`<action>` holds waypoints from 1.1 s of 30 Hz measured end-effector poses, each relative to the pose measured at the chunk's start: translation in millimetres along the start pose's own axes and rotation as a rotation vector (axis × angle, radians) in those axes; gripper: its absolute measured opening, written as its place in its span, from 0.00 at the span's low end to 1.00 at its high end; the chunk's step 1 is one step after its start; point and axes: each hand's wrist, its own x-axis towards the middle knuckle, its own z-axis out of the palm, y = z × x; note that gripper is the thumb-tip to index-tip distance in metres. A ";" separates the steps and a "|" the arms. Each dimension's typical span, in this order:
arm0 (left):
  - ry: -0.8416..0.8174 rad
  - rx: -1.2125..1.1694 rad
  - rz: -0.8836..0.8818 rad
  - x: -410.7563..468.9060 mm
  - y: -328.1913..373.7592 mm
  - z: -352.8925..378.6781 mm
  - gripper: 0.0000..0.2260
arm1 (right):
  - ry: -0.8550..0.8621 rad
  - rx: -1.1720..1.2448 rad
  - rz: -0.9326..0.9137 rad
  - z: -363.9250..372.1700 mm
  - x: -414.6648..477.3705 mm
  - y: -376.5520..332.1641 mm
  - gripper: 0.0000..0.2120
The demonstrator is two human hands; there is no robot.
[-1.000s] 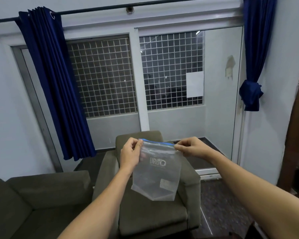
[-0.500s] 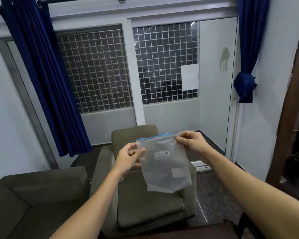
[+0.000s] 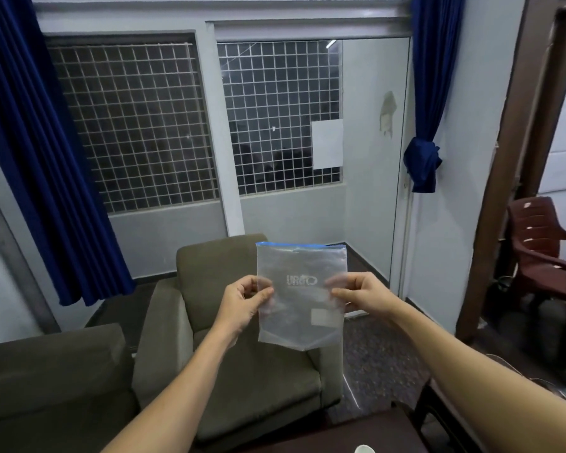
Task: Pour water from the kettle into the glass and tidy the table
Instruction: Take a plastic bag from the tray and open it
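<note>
Pinching a clear zip bag (image 3: 303,308) by its side edges with left hand (image 3: 242,305) and right hand (image 3: 363,295), seal up, stretched flat in front of the armchair (image 3: 258,387), probably to look it over. No kettle or glass visible, only the table (image 3: 340,436) edge down low.

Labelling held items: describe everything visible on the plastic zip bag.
The plastic zip bag is a clear, frosted pouch with a blue zip strip along the top, a white logo mid-height and a pale rectangular patch lower right. Its bottom narrows to a blunt point. It looks empty and flat, held upright in front of the armchair. The left hand pinches its left edge, the right hand its right edge, both near mid-height. Whether the zip is sealed is unclear.
</note>
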 end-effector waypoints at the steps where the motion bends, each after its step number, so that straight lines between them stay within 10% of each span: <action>1: -0.029 0.060 0.021 2.0 -0.5 0.6 0.04 | 0.030 -0.031 -0.022 -1.0 0.6 -0.7 0.11; 33: -0.305 0.335 0.084 27.6 -1.5 -14.0 0.16 | 0.212 0.002 0.015 -13.1 0.0 12.1 0.23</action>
